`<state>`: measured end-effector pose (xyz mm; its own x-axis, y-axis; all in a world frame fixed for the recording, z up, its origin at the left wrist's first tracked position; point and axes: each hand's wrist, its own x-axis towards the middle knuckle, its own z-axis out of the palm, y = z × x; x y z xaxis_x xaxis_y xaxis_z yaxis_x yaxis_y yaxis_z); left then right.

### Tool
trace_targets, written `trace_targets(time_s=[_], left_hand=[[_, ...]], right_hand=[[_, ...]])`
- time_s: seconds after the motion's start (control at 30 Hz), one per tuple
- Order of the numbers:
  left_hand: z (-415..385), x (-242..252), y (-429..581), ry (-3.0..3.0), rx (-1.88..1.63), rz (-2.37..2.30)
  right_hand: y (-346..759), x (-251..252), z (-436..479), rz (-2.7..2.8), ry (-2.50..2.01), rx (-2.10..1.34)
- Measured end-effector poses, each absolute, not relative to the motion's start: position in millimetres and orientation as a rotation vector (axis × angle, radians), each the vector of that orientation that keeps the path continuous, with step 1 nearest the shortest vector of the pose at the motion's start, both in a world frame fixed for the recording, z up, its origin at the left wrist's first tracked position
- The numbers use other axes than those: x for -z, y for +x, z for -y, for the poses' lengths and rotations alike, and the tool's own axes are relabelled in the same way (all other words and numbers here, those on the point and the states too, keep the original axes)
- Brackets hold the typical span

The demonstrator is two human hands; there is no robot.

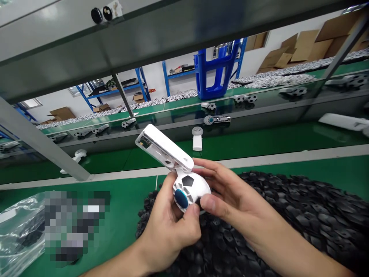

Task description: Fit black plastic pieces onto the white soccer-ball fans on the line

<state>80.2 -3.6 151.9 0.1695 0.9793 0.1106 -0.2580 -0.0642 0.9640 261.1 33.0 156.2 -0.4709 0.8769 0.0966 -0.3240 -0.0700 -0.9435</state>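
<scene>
A white handheld fan (167, 147) is held up in the middle of the view, over the worktable. Its round head has black soccer-ball patches and a blue hub, and the handle tilts up to the left with an uncovered or see-through side. My left hand (171, 234) grips the head from the left and below, thumb at its lower edge. On the other side, my right hand (236, 200) presses its thumb near a black patch, with its other fingers behind the head. Below both hands spreads a large heap of small black plastic pieces (288, 207).
Beyond the table's pale edge strip (259, 161), several similar fans lie on a green conveyor, one white fan (197, 138) nearest. A metal post (43, 138) slants at left under an overhead beam (144, 42). A plastic bag (20, 234) lies left; a blue stool (213, 92) stands behind.
</scene>
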Motion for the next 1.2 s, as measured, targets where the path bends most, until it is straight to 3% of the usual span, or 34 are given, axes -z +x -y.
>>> trace_targets(time_s=[0.13,0.33,0.73,0.97,1.2], left_hand=[[4,-155,79,1.117,-1.195,-0.823],[4,-156,80,1.196,-1.24,-0.719],[0,-157,77,1.239,-1.219,-1.025],[-11,-173,70,1.258,-1.405,-1.095],[-20,-178,61,1.112,-1.399,-0.642]], right_hand=[[257,-157,-31,1.219,-0.541,-1.879],[253,-165,-30,1.221,-0.495,-1.819],[261,-152,-38,1.3,-0.582,-1.809],[280,-154,-46,2.423,-1.016,-1.044],[263,-113,-48,2.886,-0.873,-0.841]])
